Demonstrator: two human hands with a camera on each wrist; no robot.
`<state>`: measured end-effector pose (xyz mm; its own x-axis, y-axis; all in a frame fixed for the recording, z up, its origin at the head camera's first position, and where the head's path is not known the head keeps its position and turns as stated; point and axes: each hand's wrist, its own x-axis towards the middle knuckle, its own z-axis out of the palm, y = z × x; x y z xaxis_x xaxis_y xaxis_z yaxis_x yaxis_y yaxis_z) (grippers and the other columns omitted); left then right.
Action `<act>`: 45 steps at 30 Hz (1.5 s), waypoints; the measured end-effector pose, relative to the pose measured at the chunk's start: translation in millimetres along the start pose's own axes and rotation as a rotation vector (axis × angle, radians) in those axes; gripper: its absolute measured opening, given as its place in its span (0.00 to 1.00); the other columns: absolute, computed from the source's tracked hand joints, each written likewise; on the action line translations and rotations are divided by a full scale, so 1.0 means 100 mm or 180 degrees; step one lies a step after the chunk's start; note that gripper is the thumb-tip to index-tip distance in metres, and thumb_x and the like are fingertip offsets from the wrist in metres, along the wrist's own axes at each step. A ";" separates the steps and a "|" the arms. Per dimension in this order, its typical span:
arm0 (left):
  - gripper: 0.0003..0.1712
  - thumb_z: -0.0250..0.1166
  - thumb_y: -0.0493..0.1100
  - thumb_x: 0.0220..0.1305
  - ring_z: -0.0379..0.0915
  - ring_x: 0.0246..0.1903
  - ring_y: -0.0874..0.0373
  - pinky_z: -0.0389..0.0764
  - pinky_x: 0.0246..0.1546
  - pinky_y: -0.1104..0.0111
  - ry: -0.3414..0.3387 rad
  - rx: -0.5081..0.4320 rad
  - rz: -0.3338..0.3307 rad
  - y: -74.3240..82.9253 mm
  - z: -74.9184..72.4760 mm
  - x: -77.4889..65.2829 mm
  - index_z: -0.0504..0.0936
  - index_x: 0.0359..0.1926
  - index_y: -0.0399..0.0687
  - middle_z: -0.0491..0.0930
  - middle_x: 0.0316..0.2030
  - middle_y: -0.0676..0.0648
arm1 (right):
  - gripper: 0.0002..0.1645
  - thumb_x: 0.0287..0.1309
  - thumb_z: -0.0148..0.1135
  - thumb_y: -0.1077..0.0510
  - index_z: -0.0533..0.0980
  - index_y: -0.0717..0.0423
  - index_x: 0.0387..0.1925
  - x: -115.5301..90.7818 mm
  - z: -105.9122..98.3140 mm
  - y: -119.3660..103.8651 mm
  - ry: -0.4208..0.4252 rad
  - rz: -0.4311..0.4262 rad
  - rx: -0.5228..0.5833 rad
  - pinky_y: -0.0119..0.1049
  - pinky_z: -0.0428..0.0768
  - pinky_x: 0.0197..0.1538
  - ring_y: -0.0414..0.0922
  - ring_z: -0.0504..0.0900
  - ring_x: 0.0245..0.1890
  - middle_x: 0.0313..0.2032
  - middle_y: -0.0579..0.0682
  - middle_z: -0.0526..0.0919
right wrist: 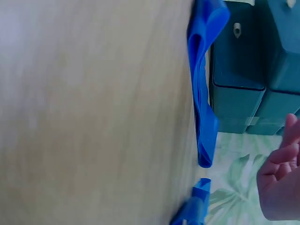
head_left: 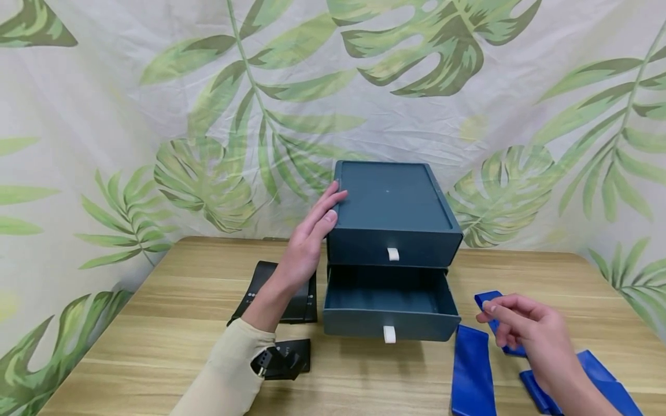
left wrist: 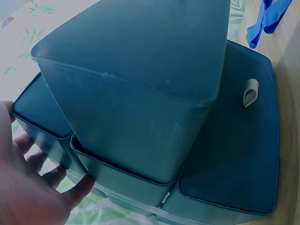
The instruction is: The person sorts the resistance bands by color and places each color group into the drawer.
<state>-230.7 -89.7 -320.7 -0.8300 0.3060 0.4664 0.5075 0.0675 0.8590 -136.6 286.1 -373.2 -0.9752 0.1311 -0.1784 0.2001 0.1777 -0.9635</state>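
Note:
A dark blue-green drawer unit (head_left: 385, 196) stands on the table, its middle drawer (head_left: 390, 320) pulled out with bare inner floor showing in the head view. In the left wrist view a bottom drawer (left wrist: 234, 136) with a white tab is pushed in. My left hand (head_left: 307, 240) rests against the unit's left side, fingers spread along it. My right hand (head_left: 536, 335) hovers at the right with loosely bent fingers and nothing in them. Beneath and beside it lie several flat blue bands (head_left: 472, 370); one is a loop (right wrist: 204, 103) in the right wrist view.
Left of the unit, black flat bands (head_left: 299, 303) with small printed dots lie on the wooden table (head_left: 198, 289). Another black piece (head_left: 296, 352) is nearer, partly behind the left wrist. A leaf-patterned cloth (head_left: 291, 75) hangs behind the table.

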 end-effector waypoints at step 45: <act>0.29 0.43 0.50 0.87 0.37 0.86 0.60 0.46 0.84 0.44 -0.0018 -0.0046 -0.0046 0.01 -0.01 0.02 0.64 0.81 0.52 0.46 0.86 0.58 | 0.08 0.62 0.75 0.57 0.87 0.52 0.43 0.32 -0.11 0.37 -0.0609 -0.0478 -0.2301 0.31 0.69 0.29 0.43 0.74 0.26 0.33 0.48 0.81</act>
<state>-232.3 -90.2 -318.9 -0.8359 0.3104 0.4527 0.4920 0.0582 0.8686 -159.1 307.9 -412.2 -0.9831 -0.1044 -0.1505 0.0120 0.7833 -0.6216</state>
